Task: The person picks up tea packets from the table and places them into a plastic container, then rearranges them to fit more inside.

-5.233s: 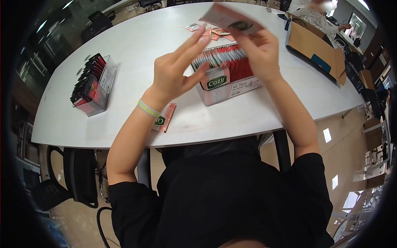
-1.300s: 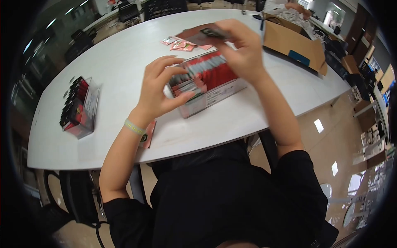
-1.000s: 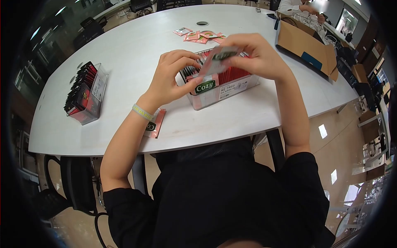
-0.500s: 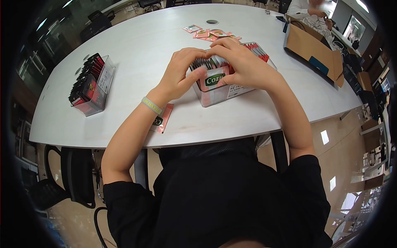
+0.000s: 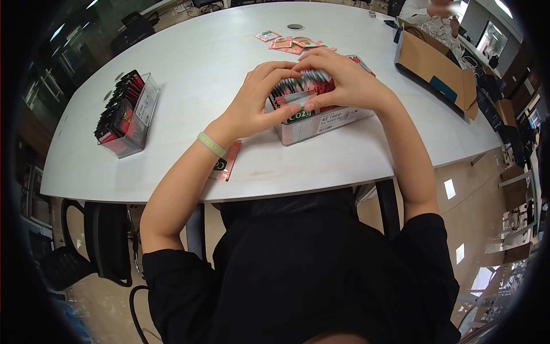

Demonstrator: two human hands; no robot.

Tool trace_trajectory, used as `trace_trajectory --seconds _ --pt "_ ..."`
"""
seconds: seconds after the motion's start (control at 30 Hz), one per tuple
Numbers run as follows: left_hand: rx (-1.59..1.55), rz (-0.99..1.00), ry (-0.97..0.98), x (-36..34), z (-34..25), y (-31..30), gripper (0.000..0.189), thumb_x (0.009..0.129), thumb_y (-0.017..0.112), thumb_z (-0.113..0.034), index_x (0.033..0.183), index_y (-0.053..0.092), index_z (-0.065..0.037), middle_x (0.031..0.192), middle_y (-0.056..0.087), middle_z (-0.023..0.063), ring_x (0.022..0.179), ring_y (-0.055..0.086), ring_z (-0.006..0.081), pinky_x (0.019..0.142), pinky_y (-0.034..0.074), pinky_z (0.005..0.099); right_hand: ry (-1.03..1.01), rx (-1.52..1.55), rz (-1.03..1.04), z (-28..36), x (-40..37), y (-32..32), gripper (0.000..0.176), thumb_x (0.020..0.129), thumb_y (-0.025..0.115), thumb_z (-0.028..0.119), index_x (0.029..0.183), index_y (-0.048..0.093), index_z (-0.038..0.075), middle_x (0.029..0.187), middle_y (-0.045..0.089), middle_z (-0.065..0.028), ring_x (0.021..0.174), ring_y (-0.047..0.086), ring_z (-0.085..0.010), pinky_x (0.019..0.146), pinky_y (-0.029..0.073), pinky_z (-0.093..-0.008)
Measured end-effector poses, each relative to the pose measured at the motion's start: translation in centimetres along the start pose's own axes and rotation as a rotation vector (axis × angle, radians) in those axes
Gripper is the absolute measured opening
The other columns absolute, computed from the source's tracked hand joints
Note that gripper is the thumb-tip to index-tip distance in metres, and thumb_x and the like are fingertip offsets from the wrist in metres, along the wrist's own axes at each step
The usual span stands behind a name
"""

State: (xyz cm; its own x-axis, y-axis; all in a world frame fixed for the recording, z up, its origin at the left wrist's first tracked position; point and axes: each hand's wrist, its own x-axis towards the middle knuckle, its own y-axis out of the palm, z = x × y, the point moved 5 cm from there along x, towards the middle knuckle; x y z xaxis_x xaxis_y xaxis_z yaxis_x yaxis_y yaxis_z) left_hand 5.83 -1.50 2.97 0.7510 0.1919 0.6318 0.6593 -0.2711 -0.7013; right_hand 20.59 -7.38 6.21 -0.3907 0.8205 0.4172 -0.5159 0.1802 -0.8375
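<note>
A clear plastic bin filled with upright sachets stands in front of me. My left hand and my right hand arch over its left part, thumbs almost meeting at the front "Cozy" sachet and fingers behind the row. Both hands are closed around the row of sachets. Under my left wrist lies a loose pink sachet, partly hidden. Beyond the bin, several pink sachets lie in a loose pile.
On the left of the white table stands another clear bin with dark red and black sachets. An open cardboard box is at the right edge. Behind it another person handles white material.
The front sachet sits lower in the bin, and my thumbs have come closer together over it. My right hand has shifted slightly up and covers less of the row.
</note>
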Motion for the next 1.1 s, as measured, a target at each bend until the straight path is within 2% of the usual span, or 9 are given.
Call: trace_trajectory --seconds 0.4,0.47,0.57,0.67,0.83,0.93,1.0,1.1 --pt "-0.018 0.050 0.016 0.0 -0.1 0.1 0.046 0.081 0.054 -0.029 0.119 0.051 -0.003 0.129 0.042 0.0165 0.123 0.037 0.0307 0.104 0.028 0.0407 0.014 -0.017 0.027 -0.4 0.0 0.5 0.059 0.061 0.080 0.033 0.109 0.058 0.007 0.118 0.052 -0.0072 0.115 0.046 -0.0256 0.098 0.037 -0.0372" --pt "-0.026 0.051 -0.001 0.0 -0.1 0.0 0.043 0.087 0.044 -0.030 0.119 0.051 -0.003 0.129 0.042 0.0173 0.124 0.036 0.0311 0.104 0.028 0.0405 -0.001 -0.019 0.033 -0.5 0.1 0.5 0.060 0.061 0.081 0.032 0.110 0.058 0.006 0.119 0.052 -0.0075 0.115 0.046 -0.0258 0.098 0.037 -0.0371" --pt "-0.087 -0.030 0.021 0.0 0.1 0.0 0.036 0.091 0.038 -0.025 0.115 0.053 -0.003 0.125 0.048 0.0157 0.119 0.040 0.0312 0.102 0.029 0.0402 -0.031 -0.015 0.038 -0.4 0.0 0.3 0.062 0.061 0.081 0.032 0.112 0.057 0.006 0.120 0.052 -0.0081 0.116 0.046 -0.0260 0.098 0.037 -0.0369" --pt "-0.094 -0.046 0.026 0.1 0.4 -0.2 0.038 0.094 0.032 -0.025 0.115 0.054 -0.002 0.124 0.048 0.0158 0.119 0.041 0.0305 0.102 0.029 0.0391 -0.045 0.010 0.029 -0.2 -0.1 0.0 0.064 0.061 0.081 0.031 0.114 0.057 0.006 0.120 0.052 -0.0087 0.116 0.046 -0.0261 0.098 0.037 -0.0370" --pt "-0.114 -0.069 -0.004 0.1 0.4 -0.3 0.036 0.094 0.035 -0.025 0.114 0.054 -0.002 0.123 0.050 0.0157 0.118 0.042 0.0303 0.102 0.031 0.0391 -0.039 0.056 -0.011 -0.2 -0.1 -0.3 0.059 0.065 0.079 0.030 0.114 0.058 0.006 0.116 0.055 -0.0090 0.112 0.049 -0.0252 0.097 0.038 -0.0358" --pt "-0.093 -0.034 -0.010 0.1 0.2 -0.2 0.035 0.092 0.039 -0.023 0.117 0.052 -0.002 0.126 0.048 0.0166 0.120 0.040 0.0308 0.103 0.029 0.0394 -0.052 0.065 -0.043 -0.4 0.0 -0.9 0.048 0.071 0.075 0.028 0.112 0.060 0.007 0.113 0.058 -0.0079 0.106 0.053 -0.0220 0.091 0.041 -0.0337" --pt "-0.048 0.003 -0.006 0.1 0.0 -0.1 0.036 0.091 0.041 -0.022 0.119 0.051 -0.002 0.129 0.046 0.0176 0.123 0.038 0.0313 0.105 0.027 0.0396 0.034 0.162 -0.177 -0.8 0.2 -1.7 0.043 0.076 0.069 0.037 0.104 0.064 0.005 0.100 0.061 -0.0103 0.097 0.057 -0.0232 0.084 0.044 -0.0336" --pt "0.000 0.016 0.020 0.1 -0.2 -0.1 0.035 0.089 0.046 -0.020 0.119 0.051 -0.002 0.128 0.046 0.0172 0.124 0.038 0.0318 0.105 0.027 0.0403 0.035 0.074 -0.222 -2.6 2.2 -2.4 0.037 0.078 0.067 0.035 0.099 0.066 0.005 0.096 0.062 -0.0115 0.088 0.059 -0.0232 0.078 0.047 -0.0335"
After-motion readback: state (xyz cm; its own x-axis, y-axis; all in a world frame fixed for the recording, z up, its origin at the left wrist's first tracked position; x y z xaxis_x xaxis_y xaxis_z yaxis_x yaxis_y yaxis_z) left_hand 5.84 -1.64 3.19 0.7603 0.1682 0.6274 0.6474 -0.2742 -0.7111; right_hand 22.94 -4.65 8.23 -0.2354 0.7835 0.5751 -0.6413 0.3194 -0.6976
